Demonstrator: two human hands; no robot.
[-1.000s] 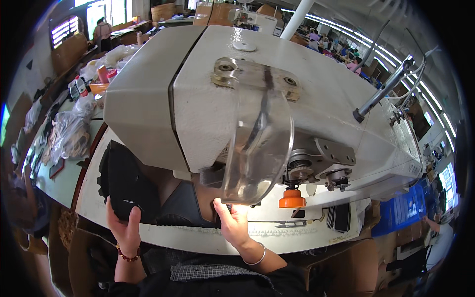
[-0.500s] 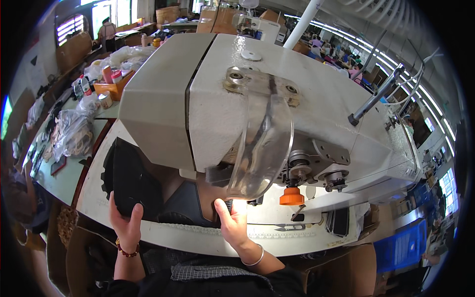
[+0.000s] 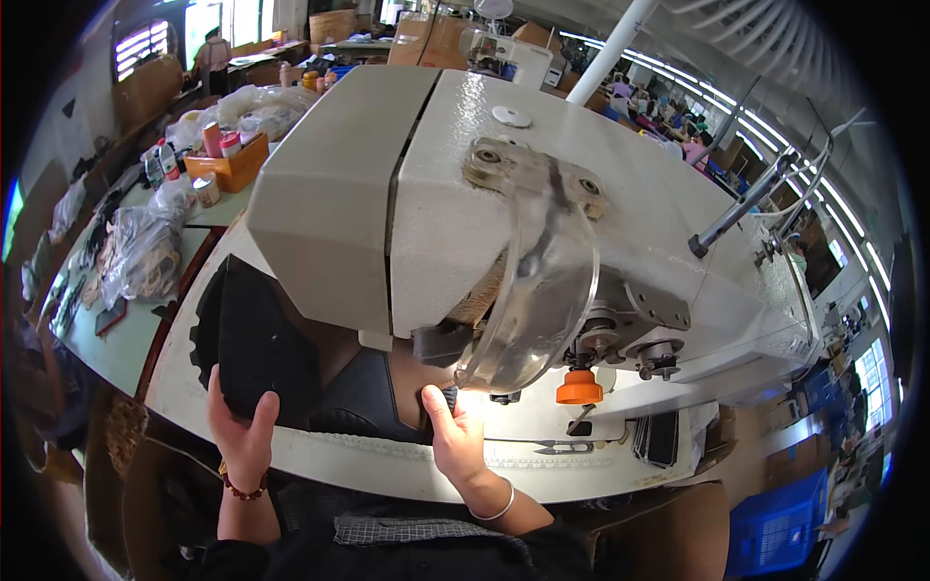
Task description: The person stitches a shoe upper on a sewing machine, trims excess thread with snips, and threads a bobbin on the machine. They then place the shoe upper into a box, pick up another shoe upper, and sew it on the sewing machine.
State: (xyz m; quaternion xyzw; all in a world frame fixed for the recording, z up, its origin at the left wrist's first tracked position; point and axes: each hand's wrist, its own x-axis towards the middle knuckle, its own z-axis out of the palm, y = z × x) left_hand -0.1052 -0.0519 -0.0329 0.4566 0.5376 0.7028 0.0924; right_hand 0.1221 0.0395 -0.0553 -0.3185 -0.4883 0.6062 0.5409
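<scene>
A black-and-brown sewn piece (image 3: 266,353) with stitched dark panels lies on the white sewing machine bed, partly hidden under the large pale machine head (image 3: 334,189). My left hand (image 3: 244,433) grips its near left edge, thumb on top of the raised black panel. My right hand (image 3: 458,441) pinches its right edge close to the lit sewing area, thumb up and fingers mostly out of sight underneath. Just above my right hand hangs a clear plastic guard (image 3: 542,281). The needle cannot be made out behind it.
An orange knob (image 3: 579,387) hangs right of the guard. Thread snips (image 3: 565,448) and a ruler strip (image 3: 373,447) lie along the front edge; dark flat pieces (image 3: 659,439) lie at the right. On the left table are plastic bags (image 3: 140,257) and an orange box (image 3: 232,167).
The view has shifted slightly, so the machine head sits a little further right. Both hands keep their hold; the piece's left end and my left hand appear slightly further left.
</scene>
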